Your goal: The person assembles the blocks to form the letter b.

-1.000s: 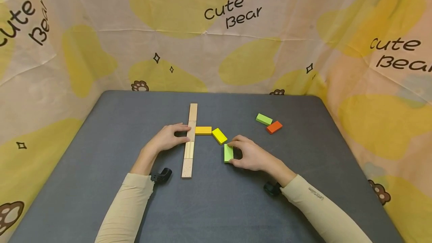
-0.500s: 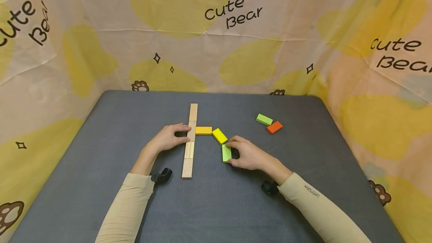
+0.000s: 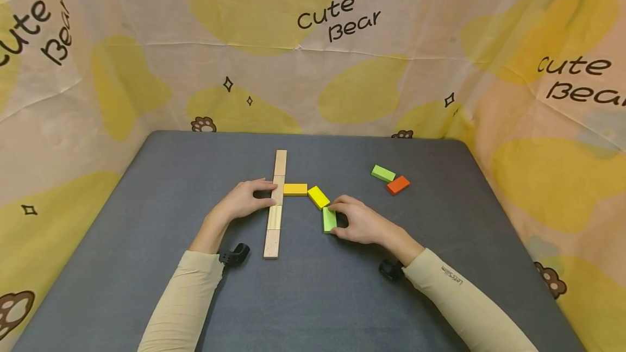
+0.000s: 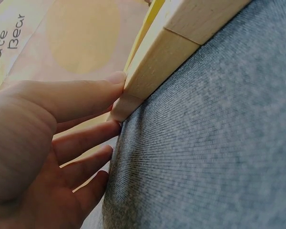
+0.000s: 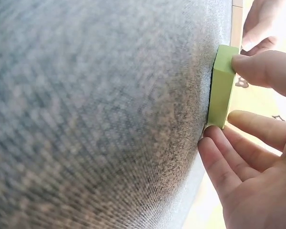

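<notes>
My right hand (image 3: 348, 220) pinches a light green block (image 3: 329, 220) lying flat on the grey table (image 3: 313, 297), thumb at its far end and fingers at its near end. The right wrist view shows that green block (image 5: 221, 88) held the same way by my right hand (image 5: 250, 157). The block's far end nearly meets a slanted yellow block (image 3: 318, 196), which follows an orange-yellow block (image 3: 295, 189). My left hand (image 3: 242, 200) rests with straight fingers against a long row of plain wooden blocks (image 3: 275, 216). In the left wrist view, my left hand (image 4: 62, 133) touches the wooden row's (image 4: 171, 52) side.
A second green block (image 3: 382, 173) and an orange block (image 3: 398, 184) lie together at the table's right rear. A printed cloth backdrop (image 3: 313, 58) hangs behind and beside the table. Black wrist mounts (image 3: 235, 254) sit at both cuffs.
My right hand has nudged the green block a little left and away, closer to the yellow block. The left hand and the wooden row have stayed put.
</notes>
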`<state>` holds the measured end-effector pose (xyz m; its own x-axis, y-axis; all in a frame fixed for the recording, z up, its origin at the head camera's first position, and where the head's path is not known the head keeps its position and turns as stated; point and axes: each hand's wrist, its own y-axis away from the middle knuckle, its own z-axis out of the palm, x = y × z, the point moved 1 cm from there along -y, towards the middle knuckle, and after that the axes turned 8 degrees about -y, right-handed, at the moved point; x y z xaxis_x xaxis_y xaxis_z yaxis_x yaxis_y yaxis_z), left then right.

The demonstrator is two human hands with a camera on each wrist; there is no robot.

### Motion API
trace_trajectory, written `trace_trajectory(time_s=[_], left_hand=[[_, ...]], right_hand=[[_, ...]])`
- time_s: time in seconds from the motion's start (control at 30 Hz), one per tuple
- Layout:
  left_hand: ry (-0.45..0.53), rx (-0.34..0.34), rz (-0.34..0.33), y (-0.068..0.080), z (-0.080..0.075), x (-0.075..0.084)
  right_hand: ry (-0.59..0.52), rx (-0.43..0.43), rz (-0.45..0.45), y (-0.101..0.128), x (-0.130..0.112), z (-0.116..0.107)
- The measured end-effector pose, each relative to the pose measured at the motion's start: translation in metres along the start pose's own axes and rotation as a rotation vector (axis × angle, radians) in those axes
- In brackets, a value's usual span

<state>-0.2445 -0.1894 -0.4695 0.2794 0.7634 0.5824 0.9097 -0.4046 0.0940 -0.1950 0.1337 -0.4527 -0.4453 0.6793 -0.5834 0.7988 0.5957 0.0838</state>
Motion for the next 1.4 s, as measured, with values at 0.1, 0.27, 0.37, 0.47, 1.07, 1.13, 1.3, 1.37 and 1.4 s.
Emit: trace_trajectory(time_s=[0.1, 0.27, 0.37, 0.47, 1.07, 1.13, 1.3, 1.37, 1.4], left_hand=[[-0.002, 0.000, 0.003, 0.000, 0.000, 0.000], [0.001, 0.001, 0.001, 0.000, -0.001, 0.002], [0.000, 0.002, 0.001, 0.001, -0.001, 0.002], [-0.001, 0.009, 0.007, 0.001, -0.001, 0.002], [-0.014, 0.002, -0.007, 0.002, -0.002, 0.005], [-0.012, 0.004, -0.006, 0.002, -0.002, 0.005], [-0.009, 0.009, -0.003, 0.002, -0.001, 0.004], [-0.011, 0.009, -0.003, 0.001, -0.001, 0.003], [-0.011, 0.009, -0.004, 0.001, -0.001, 0.003]], right_hand=[[-0.006, -0.001, -0.002, 0.001, 0.001, -0.002], [-0.012, 0.017, -0.006, 0.005, 0.005, -0.010], [-0.019, 0.026, 0.003, 0.007, 0.009, -0.016], [-0.034, 0.038, 0.008, 0.011, 0.013, -0.022], [-0.120, 0.299, 0.112, 0.039, 0.045, -0.060], [-0.115, 0.330, 0.136, 0.042, 0.050, -0.064], [-0.104, 0.410, 0.179, 0.045, 0.061, -0.074], [-0.097, 0.435, 0.191, 0.046, 0.065, -0.076], [-0.094, 0.447, 0.196, 0.047, 0.067, -0.077]])
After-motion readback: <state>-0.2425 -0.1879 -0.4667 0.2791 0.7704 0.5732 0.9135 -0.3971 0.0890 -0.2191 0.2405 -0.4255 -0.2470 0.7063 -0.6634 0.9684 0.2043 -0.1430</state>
